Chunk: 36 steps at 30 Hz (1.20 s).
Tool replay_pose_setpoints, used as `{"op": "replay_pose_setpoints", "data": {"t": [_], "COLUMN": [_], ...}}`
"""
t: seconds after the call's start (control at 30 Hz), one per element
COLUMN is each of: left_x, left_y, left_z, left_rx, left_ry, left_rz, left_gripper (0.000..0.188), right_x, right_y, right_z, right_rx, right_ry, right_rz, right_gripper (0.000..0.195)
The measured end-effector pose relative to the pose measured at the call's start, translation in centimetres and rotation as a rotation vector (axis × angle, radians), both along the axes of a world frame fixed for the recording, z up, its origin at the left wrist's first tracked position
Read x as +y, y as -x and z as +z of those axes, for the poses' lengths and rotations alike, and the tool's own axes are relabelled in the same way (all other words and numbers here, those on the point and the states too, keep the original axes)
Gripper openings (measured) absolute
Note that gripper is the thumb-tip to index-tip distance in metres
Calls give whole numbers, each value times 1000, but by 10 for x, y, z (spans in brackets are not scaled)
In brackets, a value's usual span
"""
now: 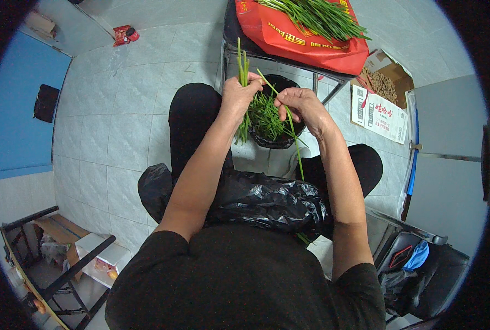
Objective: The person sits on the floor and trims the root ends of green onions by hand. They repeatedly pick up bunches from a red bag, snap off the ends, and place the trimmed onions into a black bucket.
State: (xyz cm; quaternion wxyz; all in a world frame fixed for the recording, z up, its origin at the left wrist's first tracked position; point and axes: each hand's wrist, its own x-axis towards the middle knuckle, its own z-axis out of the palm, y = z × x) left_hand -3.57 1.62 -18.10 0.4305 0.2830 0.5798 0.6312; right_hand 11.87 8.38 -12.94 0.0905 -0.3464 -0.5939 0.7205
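My left hand [240, 97] grips a small bunch of long green vegetable stalks [243, 68], which look like garlic chives. Their pale ends point up, and the green ends hang below the fist. Between the fingers of my right hand [304, 103] is a single stalk [296, 138], slanting from near my left fingertips down toward my right knee. Below both hands stands a bin with a black plastic liner [276, 144], holding a heap of green trimmings [269, 117]. Black plastic sheeting [265, 200] covers my lap.
Ahead, a red bag [302, 51] on a black stool [230, 29] bears a pile of green stalks [323, 18]. An open cardboard box [401, 76] of small brown pieces lies right of it. A black chair [443, 268] and a metal-framed rack [59, 284] stand behind me.
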Motion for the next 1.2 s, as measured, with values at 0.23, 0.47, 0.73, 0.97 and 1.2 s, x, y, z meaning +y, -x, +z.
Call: {"op": "replay_pose_setpoints", "data": {"t": [0.23, 0.47, 0.73, 0.97, 1.2], "left_x": [2, 1, 0, -3, -2], "left_y": [4, 10, 4, -3, -2], "left_z": [-2, -6, 0, 8, 6], "left_rx": [-18, -117, -234, -202, -189], "left_ry": [6, 2, -81, -64, -56], "left_rz": [99, 167, -108, -163, -116], "left_gripper": [10, 11, 19, 16, 9], "right_x": [1, 1, 1, -2, -2], "right_y": [-3, -7, -7, -4, -3], "right_z": [3, 6, 7, 3, 3], "right_rx": [-21, 8, -22, -71, -101], "right_ry": [-5, -8, -63, -141, -154], "right_rz": [2, -17, -23, 5, 62], "right_gripper": [17, 19, 17, 16, 17]}}
